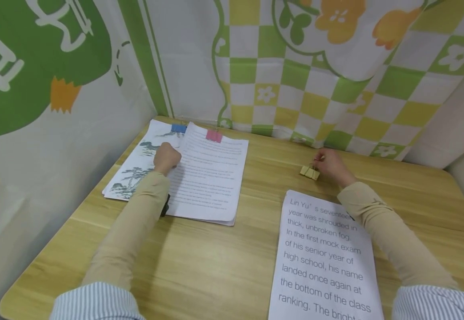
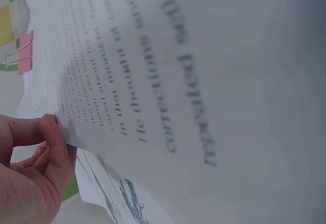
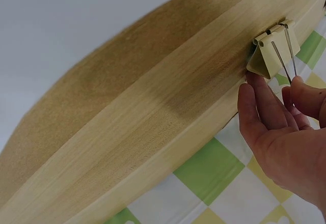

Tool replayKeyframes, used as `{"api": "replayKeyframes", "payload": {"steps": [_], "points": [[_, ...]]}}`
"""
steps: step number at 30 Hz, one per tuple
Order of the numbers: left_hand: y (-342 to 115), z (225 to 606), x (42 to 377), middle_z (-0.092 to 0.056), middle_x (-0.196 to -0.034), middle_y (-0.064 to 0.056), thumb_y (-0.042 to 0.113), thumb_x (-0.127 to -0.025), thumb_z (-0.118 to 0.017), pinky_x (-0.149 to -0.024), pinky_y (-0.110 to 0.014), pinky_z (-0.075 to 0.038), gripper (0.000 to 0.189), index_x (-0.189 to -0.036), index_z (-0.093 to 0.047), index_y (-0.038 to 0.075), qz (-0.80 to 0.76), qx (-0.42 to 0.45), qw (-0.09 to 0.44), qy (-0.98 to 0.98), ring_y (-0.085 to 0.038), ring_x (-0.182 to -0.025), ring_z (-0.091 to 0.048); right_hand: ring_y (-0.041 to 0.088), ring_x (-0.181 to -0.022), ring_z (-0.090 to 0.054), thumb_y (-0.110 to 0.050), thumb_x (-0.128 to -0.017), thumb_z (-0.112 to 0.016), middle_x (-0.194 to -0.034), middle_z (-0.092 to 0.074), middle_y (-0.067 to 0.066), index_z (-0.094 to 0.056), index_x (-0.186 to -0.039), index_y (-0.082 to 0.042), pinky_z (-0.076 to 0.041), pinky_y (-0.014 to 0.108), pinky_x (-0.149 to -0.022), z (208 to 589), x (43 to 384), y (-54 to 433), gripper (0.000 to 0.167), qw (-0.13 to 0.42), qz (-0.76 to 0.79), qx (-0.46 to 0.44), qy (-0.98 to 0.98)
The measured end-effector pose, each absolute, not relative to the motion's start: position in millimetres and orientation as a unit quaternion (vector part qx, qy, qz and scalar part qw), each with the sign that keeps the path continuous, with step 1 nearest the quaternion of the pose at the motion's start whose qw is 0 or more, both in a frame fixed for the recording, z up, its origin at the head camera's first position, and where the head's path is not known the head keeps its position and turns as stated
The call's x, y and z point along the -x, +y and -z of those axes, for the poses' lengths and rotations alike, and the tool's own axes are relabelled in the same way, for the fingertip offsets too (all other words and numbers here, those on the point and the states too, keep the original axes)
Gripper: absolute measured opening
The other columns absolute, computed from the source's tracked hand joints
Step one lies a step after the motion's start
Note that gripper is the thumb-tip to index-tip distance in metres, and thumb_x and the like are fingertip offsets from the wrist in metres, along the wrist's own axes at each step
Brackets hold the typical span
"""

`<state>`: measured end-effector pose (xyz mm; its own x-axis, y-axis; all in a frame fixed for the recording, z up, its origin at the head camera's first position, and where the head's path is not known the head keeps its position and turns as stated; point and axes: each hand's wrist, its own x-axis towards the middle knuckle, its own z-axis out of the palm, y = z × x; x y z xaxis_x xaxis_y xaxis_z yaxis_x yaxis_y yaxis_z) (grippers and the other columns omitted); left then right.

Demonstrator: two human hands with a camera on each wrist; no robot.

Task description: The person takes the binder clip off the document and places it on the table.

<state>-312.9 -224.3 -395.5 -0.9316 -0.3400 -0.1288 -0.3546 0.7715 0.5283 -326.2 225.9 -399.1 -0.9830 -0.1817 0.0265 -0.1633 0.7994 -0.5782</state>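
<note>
Up near the back edge of the tabletop (image 1: 208, 258), toward the right side, the right hand (image 1: 332, 164) is pinching a yellow binder clip (image 1: 310, 173) by its wire handle (image 3: 281, 61); thumb and fingertips are closing together on the metal, and the other fingers are bending in just beside the clip's body. Can't tell whether the clip is actually touching the wood. Over toward the back left corner, the left hand (image 1: 166, 156) is also clamping something: thumb and finger are nipping the left edge of a small-print text stack (image 1: 212, 178). That stack is wearing a pink clip (image 1: 214, 135) on its top edge and is partly covering some painted sheets (image 1: 136, 162) with trees on them, which are lying along the left edge of the tabletop with a blue clip (image 1: 178, 128) at the top. Further out, a large-print page (image 1: 324, 258) starting with "Lin Yu's seventeen..." is lying on the right half, running down toward the front edge, and the right beige sleeve (image 1: 392, 235) is crossing above its upper right corner. Behind the back edge, a green, yellow and white checkered cloth (image 1: 288, 89) is hanging, orange flowers and all.
</note>
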Motion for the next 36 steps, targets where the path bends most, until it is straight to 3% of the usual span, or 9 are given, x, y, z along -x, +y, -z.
{"api": "replayKeyframes", "payload": {"steps": [4, 8, 12, 18, 27, 36], "points": [[-231, 399, 315, -0.067, -0.108, -0.024, 0.004, -0.08, -0.041, -0.049, -0.016, -0.047, 0.037, -0.105, -0.065, -0.008, -0.348, 0.169, 0.013, 0.922, 0.001, -0.035, -0.046, 0.041, -0.09, -0.063, -0.003, -0.088, -0.06, -0.092, -0.062, 0.028, -0.053, -0.082, 0.006, -0.042, 0.018, -0.059, 399, 326, 225, 0.012, 0.012, 0.304, 0.095, 0.948], [-233, 400, 312, -0.054, -0.127, -0.025, 0.001, -0.082, -0.041, -0.052, -0.015, -0.052, 0.044, -0.122, -0.055, -0.008, -0.442, 0.175, 0.055, 0.878, -0.001, -0.046, -0.051, 0.041, -0.089, -0.063, -0.002, -0.087, -0.06, -0.091, -0.063, 0.028, -0.053, -0.082, 0.006, -0.042, 0.018, -0.059, 399, 326, 225, 0.012, 0.01, 0.305, 0.096, 0.947], [-231, 401, 302, -0.049, -0.116, -0.018, -0.003, -0.084, -0.044, -0.053, -0.016, -0.05, 0.044, -0.127, -0.049, -0.007, -0.509, 0.191, 0.082, 0.835, -0.007, -0.058, -0.049, 0.04, -0.09, -0.063, -0.004, -0.087, -0.06, -0.093, -0.063, 0.028, -0.053, -0.081, 0.005, -0.042, 0.018, -0.059, 398, 325, 225, 0.013, 0.014, 0.3, 0.094, 0.949], [-229, 403, 287, -0.043, -0.099, -0.009, -0.006, -0.084, -0.045, -0.052, -0.015, -0.049, 0.04, -0.124, -0.048, -0.006, -0.548, 0.198, 0.102, 0.807, -0.006, -0.057, -0.046, 0.041, -0.093, -0.063, -0.006, -0.088, -0.06, -0.096, -0.064, 0.029, -0.054, -0.083, 0.005, -0.043, 0.019, -0.061, 398, 326, 226, 0.013, 0.019, 0.292, 0.093, 0.952], [-219, 400, 260, -0.043, -0.094, -0.007, -0.002, -0.088, -0.048, -0.056, -0.015, -0.053, 0.031, -0.12, -0.047, -0.003, -0.557, 0.199, 0.135, 0.795, -0.005, -0.061, -0.048, 0.039, -0.09, -0.063, -0.003, -0.089, -0.057, -0.097, -0.064, 0.031, -0.053, -0.084, 0.006, -0.043, 0.016, -0.059, 399, 327, 225, 0.011, 0.027, 0.308, 0.085, 0.947], [-214, 407, 237, -0.042, -0.09, -0.009, -0.004, -0.086, -0.049, -0.058, -0.017, -0.055, 0.026, -0.112, -0.049, -0.004, -0.59, 0.168, 0.155, 0.774, -0.007, -0.058, -0.047, 0.037, -0.091, -0.063, -0.004, -0.089, -0.057, -0.099, -0.064, 0.03, -0.053, -0.085, 0.006, -0.043, 0.015, -0.058, 396, 325, 223, 0.011, 0.035, 0.308, 0.078, 0.947]]}}
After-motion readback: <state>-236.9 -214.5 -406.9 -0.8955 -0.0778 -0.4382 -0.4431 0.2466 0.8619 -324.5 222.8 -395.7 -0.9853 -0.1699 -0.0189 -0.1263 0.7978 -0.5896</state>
